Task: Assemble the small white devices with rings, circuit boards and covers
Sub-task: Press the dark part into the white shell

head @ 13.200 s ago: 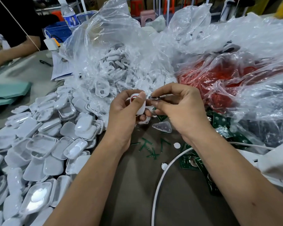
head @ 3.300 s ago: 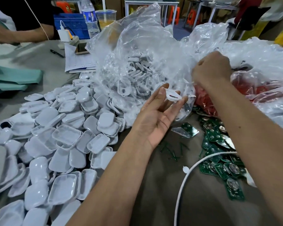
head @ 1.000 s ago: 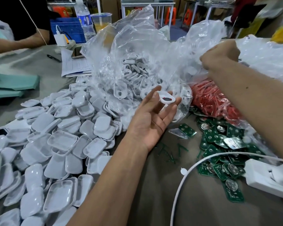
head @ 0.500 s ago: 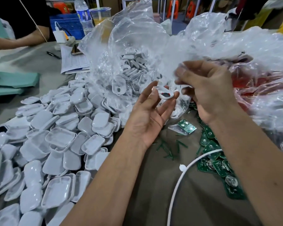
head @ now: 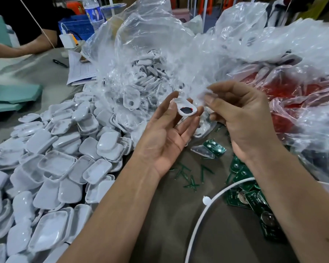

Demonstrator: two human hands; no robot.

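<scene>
Left hand [head: 165, 137] palm up, fingers nearly straight, a small white device shell [head: 186, 109] resting across the fingertips with the thumb tip at its left edge; a dark round opening with a red rim shows in the shell. Right hand [head: 243, 118] just beside it, fingers curled inward toward the shell; whether they pinch something small I cannot tell, motion blur at the tips. Directly behind both hands, a crumpled clear plastic bag [head: 141, 59] of white housings, its mouth slumped forward so film crowds the space around the held shell. To the right, another clear bag with red rings [head: 285, 86] inside. Left of the arms, a wide heap of white covers [head: 65, 164], many lying hollow side up. Under the right forearm, a scatter of green circuit boards [head: 243, 198] with round silver cells; one board [head: 215, 148] lies apart near a clear wedge piece. Thin green offcuts [head: 190, 177] between the arms. A white cable [head: 203, 217] arcs across the near right. Surface is a grey-brown table [head: 169, 234]. Far left: teal sheets [head: 13, 95], papers [head: 80, 71] with a pen [head: 60, 63], a water bottle [head: 93, 14], a blue crate [head: 76, 29], and another person's forearm [head: 27, 48] on the table.
</scene>
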